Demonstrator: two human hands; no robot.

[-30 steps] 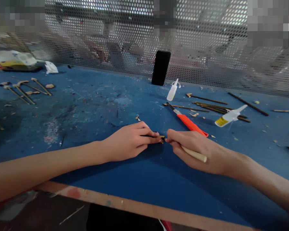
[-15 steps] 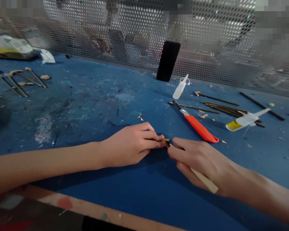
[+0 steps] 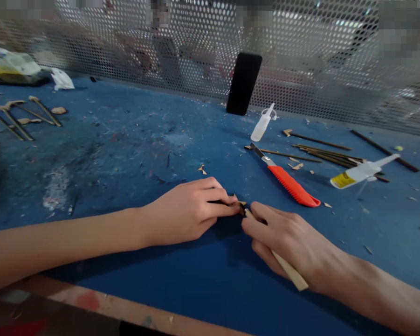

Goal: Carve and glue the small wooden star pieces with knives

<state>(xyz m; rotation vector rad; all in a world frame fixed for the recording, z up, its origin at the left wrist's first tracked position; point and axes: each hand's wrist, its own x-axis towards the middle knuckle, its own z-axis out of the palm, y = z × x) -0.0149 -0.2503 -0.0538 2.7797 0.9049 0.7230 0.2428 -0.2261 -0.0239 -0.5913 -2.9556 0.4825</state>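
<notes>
My left hand (image 3: 196, 210) lies low over the blue table, its fingertips pinched down on a small tan piece of wood (image 3: 243, 203), most of which they hide. Just to the right, my right hand (image 3: 279, 238) is closed around a slim tool with a pale wooden handle (image 3: 289, 270). The tool's dark tip meets the wood at my left fingertips; its exact shape is too small to make out. Beyond my right hand lies a utility knife (image 3: 290, 184) with an orange-red handle and its blade out.
Two glue bottles (image 3: 262, 123) (image 3: 360, 173), thin dark sticks (image 3: 330, 155) and wood chips lie at the right. A black phone (image 3: 244, 84) leans on the perforated metal screen (image 3: 203, 56). Several stick pieces with bent ends (image 3: 16, 121) and a plastic bag (image 3: 10, 65) are at the left.
The tool in my right hand has tilted slightly, its handle end swinging left and toward me. My left hand stays nearly where it was. The view has shifted a little.
</notes>
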